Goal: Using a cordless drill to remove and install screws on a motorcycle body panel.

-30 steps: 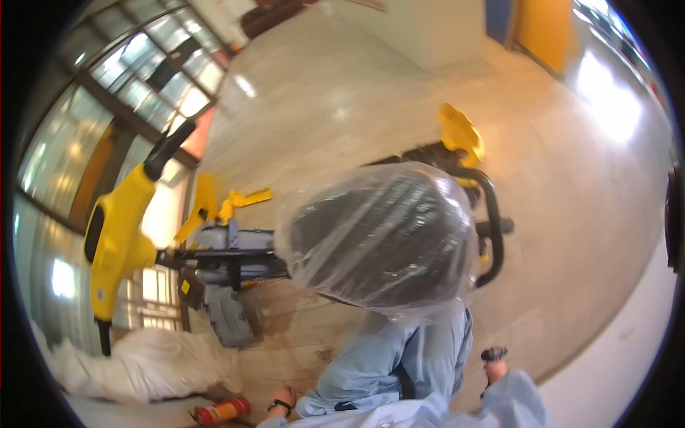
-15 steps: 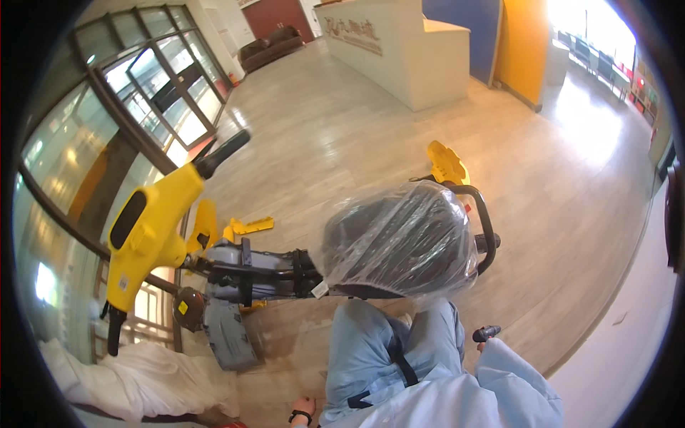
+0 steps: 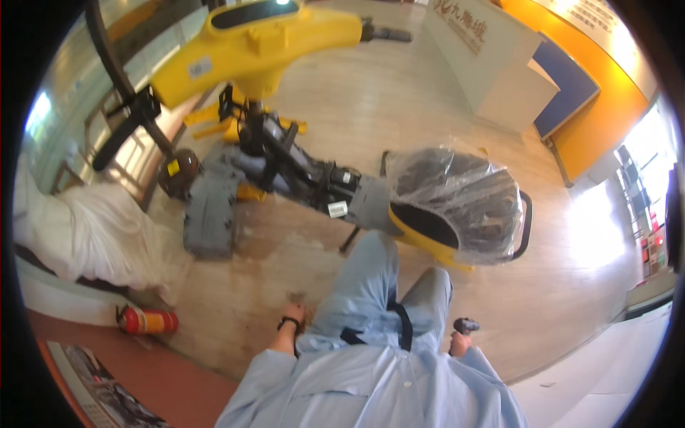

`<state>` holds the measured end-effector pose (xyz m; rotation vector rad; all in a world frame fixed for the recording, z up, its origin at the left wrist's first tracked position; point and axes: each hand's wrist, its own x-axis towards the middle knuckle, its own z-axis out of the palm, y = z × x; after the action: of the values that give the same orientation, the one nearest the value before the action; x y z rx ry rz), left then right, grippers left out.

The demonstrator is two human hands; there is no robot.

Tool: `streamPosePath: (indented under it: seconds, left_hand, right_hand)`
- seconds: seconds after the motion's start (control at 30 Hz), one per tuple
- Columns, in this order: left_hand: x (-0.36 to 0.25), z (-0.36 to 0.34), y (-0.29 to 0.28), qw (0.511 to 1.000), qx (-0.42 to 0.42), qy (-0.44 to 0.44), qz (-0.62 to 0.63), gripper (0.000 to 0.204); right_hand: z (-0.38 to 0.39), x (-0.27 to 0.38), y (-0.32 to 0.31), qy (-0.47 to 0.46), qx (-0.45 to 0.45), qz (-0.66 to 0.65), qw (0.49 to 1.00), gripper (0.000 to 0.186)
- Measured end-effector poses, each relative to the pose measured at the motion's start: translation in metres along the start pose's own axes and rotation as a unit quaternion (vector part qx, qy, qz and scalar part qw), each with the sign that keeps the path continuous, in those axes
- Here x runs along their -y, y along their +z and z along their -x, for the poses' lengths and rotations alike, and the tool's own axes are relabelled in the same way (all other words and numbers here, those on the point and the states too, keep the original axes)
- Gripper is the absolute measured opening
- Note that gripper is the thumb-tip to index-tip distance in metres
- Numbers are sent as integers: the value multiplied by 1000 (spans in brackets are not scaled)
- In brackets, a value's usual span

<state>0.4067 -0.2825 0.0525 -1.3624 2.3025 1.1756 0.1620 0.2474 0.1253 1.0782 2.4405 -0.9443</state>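
Observation:
My right hand point(image 3: 460, 347) is closed around a small dark power drill point(image 3: 466, 326), held low beside my right leg. My left hand point(image 3: 294, 314), with a black band at the wrist, hangs by my left leg; its fingers are foreshortened and blurred. Neither hand touches the partly stripped scooter in front of me. Its yellow handlebar cover point(image 3: 264, 50) is at the upper left, and its dark seat point(image 3: 457, 200) is wrapped in clear plastic. Between them lies the exposed grey and black frame point(image 3: 314, 178), with cables and a white label showing.
Loose yellow panels point(image 3: 228, 128) lie on the floor beyond the frame. A grey panel point(image 3: 209, 221) is at the front left, near a white cloth point(image 3: 118, 228). A red fire extinguisher point(image 3: 148, 320) lies at the left. A white counter point(image 3: 492, 68) stands far off.
My view has shifted, bringing the handlebar to the top and the fire extinguisher into sight. More of both my arms shows now. The drill stays in my right hand.

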Motion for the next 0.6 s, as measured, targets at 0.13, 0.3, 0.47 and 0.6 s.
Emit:
streamPosePath:
  seconds: [0.13,0.3,0.47,0.6]
  left_hand:
    - [3,-2,18,997,63,25,-35,40]
    - [3,-28,35,992,90,15,90,40]
    - [11,5,12,998,58,-3,2,42]
    - [16,-8,18,996,88,-34,8,43]
  right_hand:
    - [46,-5,-11,-10,3,153,988,32]
    - [-73,-153,-48,-439,150,376,802,39]
    - [-40,-215,-42,-329,148,365,858,39]
    - [2,-214,-45,-218,93,336,912,39]
